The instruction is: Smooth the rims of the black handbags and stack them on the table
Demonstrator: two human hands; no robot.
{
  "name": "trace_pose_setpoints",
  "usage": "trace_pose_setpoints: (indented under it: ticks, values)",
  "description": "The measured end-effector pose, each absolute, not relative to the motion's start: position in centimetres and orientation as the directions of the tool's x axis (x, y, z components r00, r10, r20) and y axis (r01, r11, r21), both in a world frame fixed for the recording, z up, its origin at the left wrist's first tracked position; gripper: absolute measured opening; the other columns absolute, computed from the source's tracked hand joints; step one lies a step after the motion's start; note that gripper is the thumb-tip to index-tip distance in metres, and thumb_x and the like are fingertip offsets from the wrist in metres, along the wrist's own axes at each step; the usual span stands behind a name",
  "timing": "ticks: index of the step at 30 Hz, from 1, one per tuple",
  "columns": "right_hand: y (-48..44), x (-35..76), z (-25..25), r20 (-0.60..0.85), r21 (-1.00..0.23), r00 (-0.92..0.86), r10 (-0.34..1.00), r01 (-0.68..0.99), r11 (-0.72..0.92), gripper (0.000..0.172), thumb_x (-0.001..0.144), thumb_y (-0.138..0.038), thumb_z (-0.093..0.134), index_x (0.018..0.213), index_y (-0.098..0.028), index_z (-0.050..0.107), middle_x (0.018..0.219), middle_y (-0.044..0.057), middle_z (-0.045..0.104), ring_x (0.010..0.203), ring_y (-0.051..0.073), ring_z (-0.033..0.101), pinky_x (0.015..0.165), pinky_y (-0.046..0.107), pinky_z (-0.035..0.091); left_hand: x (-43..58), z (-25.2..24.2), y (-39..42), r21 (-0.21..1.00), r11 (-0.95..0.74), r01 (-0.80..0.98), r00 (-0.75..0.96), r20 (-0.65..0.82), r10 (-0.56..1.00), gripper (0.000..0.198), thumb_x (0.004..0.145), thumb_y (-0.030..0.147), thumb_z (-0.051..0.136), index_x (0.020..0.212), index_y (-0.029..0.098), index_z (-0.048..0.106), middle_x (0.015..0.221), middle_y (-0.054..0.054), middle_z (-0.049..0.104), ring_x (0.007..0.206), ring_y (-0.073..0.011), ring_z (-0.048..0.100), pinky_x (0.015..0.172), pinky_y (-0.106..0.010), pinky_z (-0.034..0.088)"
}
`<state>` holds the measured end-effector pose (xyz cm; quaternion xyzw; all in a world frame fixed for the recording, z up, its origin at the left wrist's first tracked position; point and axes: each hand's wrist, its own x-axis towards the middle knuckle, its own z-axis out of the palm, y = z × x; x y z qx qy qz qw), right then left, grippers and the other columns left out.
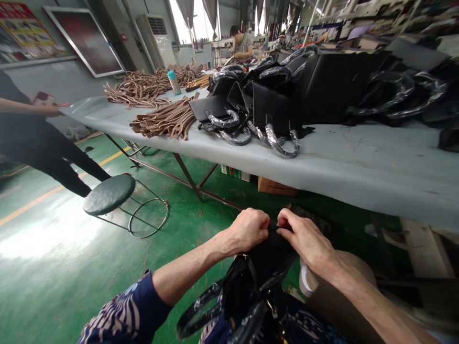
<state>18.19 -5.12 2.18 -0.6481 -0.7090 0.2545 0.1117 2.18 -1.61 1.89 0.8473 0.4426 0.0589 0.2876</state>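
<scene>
A black handbag (261, 277) rests on my lap, below the table's front edge, its handles wrapped in clear plastic. My left hand (249, 229) is closed in a fist-like pinch on the bag's top edge. My right hand (304, 236) pinches the same edge right beside it, fingertips almost touching the left hand. What exactly lies between the fingertips is hidden.
A long grey table (358, 162) carries black handbags (272, 95) with wrapped handles, brown leather straps (168, 119) and a teal bottle (174, 82). A green stool (109, 193) stands on the green floor at left. One person stands at far left, another works at the back.
</scene>
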Motion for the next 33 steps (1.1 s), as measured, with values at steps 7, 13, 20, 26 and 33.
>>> trace_pose_setpoints:
  ticks: [7,13,20,26,33]
  values:
    - [-4.8,18.9,2.2,-0.248,-0.56,-0.178,0.952,0.828,0.009,0.022,0.081,-0.032,0.046,0.087,-0.028,0.067,0.09,0.001,0.069,0.09,0.02,0.059,0.076,0.028,0.04,2.2,1.7,-1.4,0.55,-0.413,0.726,0.58,-0.167,0.797,0.007,0.064,0.013,0.048,0.061,0.016,0.054,0.059,0.002,0.05,0.054,-0.0097,0.04,0.05,-0.02,0.027]
    - [-5.0,19.2,2.5,-0.25,-0.591,-0.208,0.946,0.806,0.021,0.023,0.08,-0.032,0.046,0.086,-0.028,0.068,0.086,0.0,0.068,0.088,0.02,0.058,0.075,0.028,0.039,1.9,1.3,-1.2,0.627,-0.409,0.663,0.584,-0.093,0.806,0.006,0.061,0.012,0.05,0.065,0.016,0.049,0.055,0.006,0.041,0.051,-0.0078,0.035,0.047,-0.019,0.023]
    - [-5.0,19.3,2.9,-0.248,-0.609,-0.226,0.942,0.793,0.03,0.023,0.081,-0.03,0.045,0.081,-0.026,0.068,0.079,0.0,0.068,0.08,0.018,0.06,0.07,0.027,0.039,1.9,1.8,-0.9,0.819,-0.251,0.516,0.627,-0.161,0.763,0.01,0.064,0.014,0.055,0.074,0.014,0.059,0.062,0.005,0.049,0.059,-0.0079,0.043,0.054,-0.017,0.033]
    - [-5.4,19.2,2.9,-0.199,-0.535,-0.269,0.942,0.835,0.125,0.024,0.083,-0.027,0.043,0.091,-0.03,0.066,0.088,-0.001,0.068,0.086,0.018,0.06,0.073,0.028,0.04,1.8,1.6,-0.9,0.822,-0.209,0.529,0.609,-0.197,0.769,0.013,0.067,0.017,0.055,0.074,0.013,0.065,0.062,0.003,0.055,0.06,-0.0094,0.047,0.056,-0.018,0.035]
    - [-5.0,18.1,3.6,-0.222,-0.308,-0.344,0.912,0.912,0.269,0.024,0.075,-0.028,0.056,0.098,-0.024,0.063,0.089,0.006,0.069,0.09,0.024,0.061,0.072,0.03,0.041,2.1,1.7,-1.6,0.795,-0.247,0.554,0.598,-0.174,0.782,0.018,0.068,0.02,0.053,0.079,0.014,0.066,0.067,0.002,0.059,0.064,-0.0109,0.05,0.057,-0.019,0.036]
